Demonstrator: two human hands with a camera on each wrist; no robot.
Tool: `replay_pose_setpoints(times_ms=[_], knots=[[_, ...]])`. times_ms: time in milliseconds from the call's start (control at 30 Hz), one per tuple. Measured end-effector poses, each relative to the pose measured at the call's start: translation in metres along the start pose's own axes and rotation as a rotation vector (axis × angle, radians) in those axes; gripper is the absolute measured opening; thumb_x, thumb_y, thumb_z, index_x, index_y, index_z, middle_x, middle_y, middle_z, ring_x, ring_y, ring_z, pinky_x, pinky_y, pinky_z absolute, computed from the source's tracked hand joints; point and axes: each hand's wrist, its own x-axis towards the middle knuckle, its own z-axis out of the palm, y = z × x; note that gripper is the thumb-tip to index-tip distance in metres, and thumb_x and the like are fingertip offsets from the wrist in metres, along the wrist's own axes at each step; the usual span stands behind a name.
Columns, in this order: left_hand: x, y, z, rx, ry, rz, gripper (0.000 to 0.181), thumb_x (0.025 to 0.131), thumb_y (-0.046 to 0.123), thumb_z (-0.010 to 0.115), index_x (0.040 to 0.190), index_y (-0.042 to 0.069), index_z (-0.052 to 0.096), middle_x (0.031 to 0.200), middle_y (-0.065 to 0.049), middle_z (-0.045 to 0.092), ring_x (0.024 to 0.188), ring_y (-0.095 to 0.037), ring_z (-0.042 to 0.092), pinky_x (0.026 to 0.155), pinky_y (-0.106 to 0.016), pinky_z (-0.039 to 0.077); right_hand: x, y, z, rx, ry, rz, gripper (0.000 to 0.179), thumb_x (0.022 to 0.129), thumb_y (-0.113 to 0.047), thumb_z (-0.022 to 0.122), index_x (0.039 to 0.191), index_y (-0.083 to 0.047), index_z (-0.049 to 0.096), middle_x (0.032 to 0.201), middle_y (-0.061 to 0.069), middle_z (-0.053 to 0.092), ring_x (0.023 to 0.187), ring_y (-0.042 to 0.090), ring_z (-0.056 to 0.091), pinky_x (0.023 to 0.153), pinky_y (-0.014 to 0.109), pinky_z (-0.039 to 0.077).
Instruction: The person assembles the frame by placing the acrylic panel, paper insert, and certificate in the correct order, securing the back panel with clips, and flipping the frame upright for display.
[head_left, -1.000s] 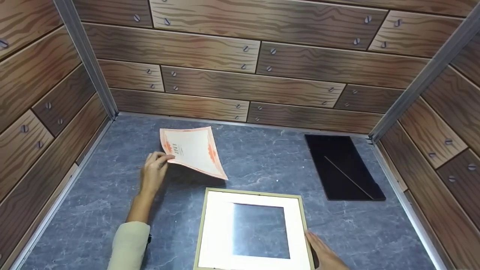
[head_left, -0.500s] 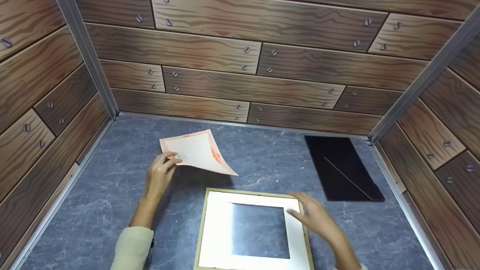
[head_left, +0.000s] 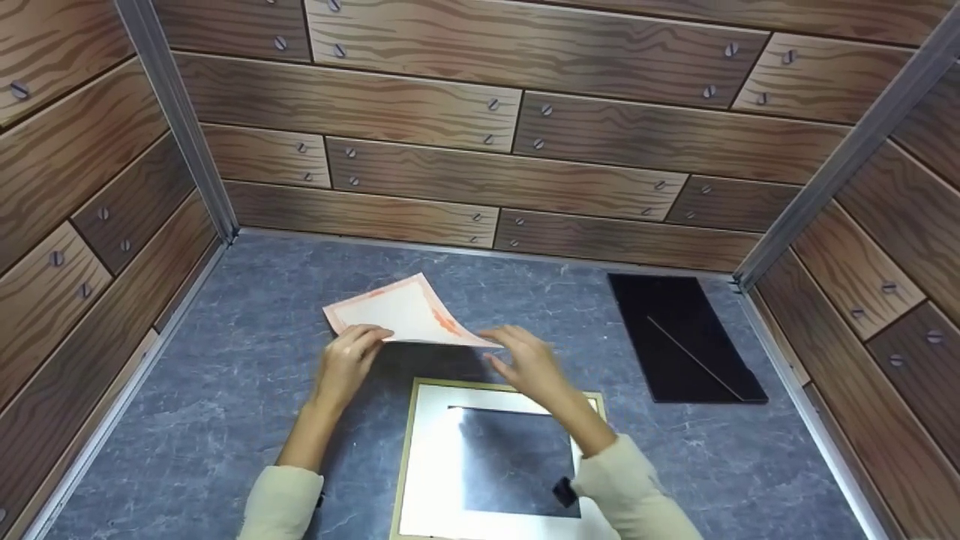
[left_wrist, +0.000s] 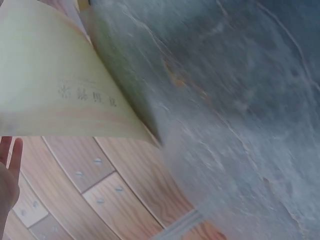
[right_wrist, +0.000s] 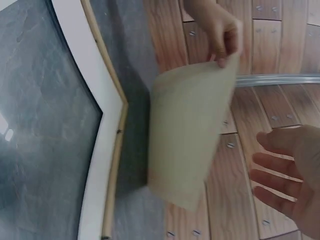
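Note:
A white paper certificate (head_left: pixel 397 309) with an orange printed border is held up off the table, bending along its length. My left hand (head_left: pixel 351 358) pinches its near edge between thumb and fingers. At the paper's right corner is my right hand (head_left: pixel 529 364), thumb and fingers parted; the right wrist view shows that hand (right_wrist: pixel 290 175) apart from the paper (right_wrist: pixel 187 135). Below both hands lies a picture frame (head_left: pixel 409 450) with a thin light-wood edge, a white mat and a square window. My right forearm passes over its right side.
A black backing board (head_left: pixel 686 337) with a thin diagonal strip (head_left: pixel 694 356) lies at the back right of the grey marbled table (head_left: pixel 187 405). Wood-plank patterned walls (head_left: pixel 480 165) with metal corner rails (head_left: pixel 187 127) enclose the back and sides.
My right hand has left the frame's right side and moved up and left to the paper's right corner. My left hand has carried the certificate right and slightly nearer.

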Motion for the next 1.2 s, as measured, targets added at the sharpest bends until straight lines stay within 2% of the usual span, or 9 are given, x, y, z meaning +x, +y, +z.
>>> replay_pose_setpoints(times_ms=[200, 367, 567, 700, 833, 933, 1033, 1100, 1200], knots=[[0.005, 0.013, 0.004, -0.026, -0.013, 0.050, 0.026, 0.068, -0.010, 0.074, 0.087, 0.007, 0.071, 0.084, -0.001, 0.065, 0.077, -0.018, 0.062, 0.067, -0.028, 0.050, 0.008, 0.004, 0.028, -0.010, 0.030, -0.002, 0.033, 0.075, -0.010, 0.076, 0.106, -0.011, 0.066, 0.098, -0.001, 0.063, 0.091, 0.019, 0.060, 0.074, 0.033, 0.050], [0.008, 0.020, 0.007, -0.038, -0.010, 0.057, 0.024, 0.070, -0.008, 0.074, 0.088, 0.007, 0.071, 0.085, -0.001, 0.065, 0.078, -0.017, 0.061, 0.068, -0.028, 0.050, 0.007, 0.008, 0.039, -0.018, 0.118, -0.017, 0.020, 0.074, -0.005, 0.075, 0.092, -0.012, 0.070, 0.086, -0.002, 0.067, 0.079, 0.017, 0.063, 0.064, 0.031, 0.051], [0.009, 0.023, 0.012, -0.045, 0.028, -0.031, 0.034, 0.071, 0.002, 0.077, 0.104, 0.003, 0.067, 0.099, -0.007, 0.064, 0.093, -0.024, 0.058, 0.084, -0.032, 0.045, 0.005, 0.014, 0.038, -0.056, 0.245, -0.007, 0.011, 0.074, -0.007, 0.075, 0.083, -0.012, 0.073, 0.078, 0.000, 0.069, 0.069, 0.015, 0.066, 0.058, 0.029, 0.052], [0.011, 0.017, 0.016, -0.070, 0.126, -0.121, 0.055, 0.070, 0.012, 0.079, 0.118, -0.002, 0.057, 0.119, -0.014, 0.055, 0.113, -0.031, 0.047, 0.100, -0.038, 0.031, 0.007, 0.018, 0.029, -0.024, 0.361, 0.039, 0.012, 0.072, -0.005, 0.075, 0.082, -0.011, 0.074, 0.078, 0.002, 0.070, 0.068, 0.017, 0.066, 0.057, 0.029, 0.052], [0.014, 0.007, 0.019, -0.111, 0.230, -0.186, 0.057, 0.073, 0.011, 0.076, 0.123, -0.005, 0.052, 0.125, -0.018, 0.049, 0.120, -0.032, 0.040, 0.103, -0.042, 0.024, 0.005, 0.025, 0.015, 0.042, 0.475, 0.101, 0.015, 0.071, 0.000, 0.075, 0.083, -0.009, 0.074, 0.081, 0.004, 0.070, 0.069, 0.019, 0.067, 0.059, 0.030, 0.053], [0.016, 0.002, 0.021, -0.157, 0.297, -0.288, 0.058, 0.075, 0.005, 0.074, 0.126, -0.006, 0.048, 0.130, -0.020, 0.045, 0.123, -0.031, 0.037, 0.104, -0.041, 0.023, 0.002, 0.030, 0.004, 0.093, 0.550, 0.150, 0.016, 0.071, 0.004, 0.074, 0.083, -0.006, 0.074, 0.081, 0.006, 0.070, 0.069, 0.020, 0.067, 0.060, 0.028, 0.053], [0.023, 0.005, 0.017, -0.277, 0.323, -0.501, 0.061, 0.078, -0.001, 0.069, 0.131, -0.009, 0.039, 0.135, -0.024, 0.038, 0.126, -0.033, 0.032, 0.105, -0.040, 0.022, -0.001, 0.036, -0.006, 0.158, 0.596, 0.206, 0.015, 0.071, 0.008, 0.072, 0.082, -0.002, 0.073, 0.079, 0.008, 0.069, 0.066, 0.020, 0.066, 0.060, 0.021, 0.051], [0.024, 0.000, 0.020, -0.396, 0.304, -0.665, 0.063, 0.081, -0.003, 0.065, 0.135, -0.009, 0.032, 0.138, -0.026, 0.033, 0.128, -0.037, 0.030, 0.106, -0.042, 0.021, -0.004, 0.038, -0.014, 0.212, 0.619, 0.243, 0.015, 0.071, 0.011, 0.071, 0.081, 0.001, 0.073, 0.078, 0.010, 0.069, 0.064, 0.018, 0.065, 0.059, 0.015, 0.049], [0.018, -0.021, 0.033, -0.510, 0.186, -0.861, 0.065, 0.085, 0.001, 0.062, 0.140, -0.004, 0.027, 0.141, -0.026, 0.028, 0.128, -0.040, 0.029, 0.103, -0.046, 0.025, -0.007, 0.034, -0.027, 0.276, 0.657, 0.299, 0.013, 0.070, 0.015, 0.069, 0.080, 0.006, 0.071, 0.076, 0.016, 0.068, 0.060, 0.017, 0.063, 0.056, 0.011, 0.045]])
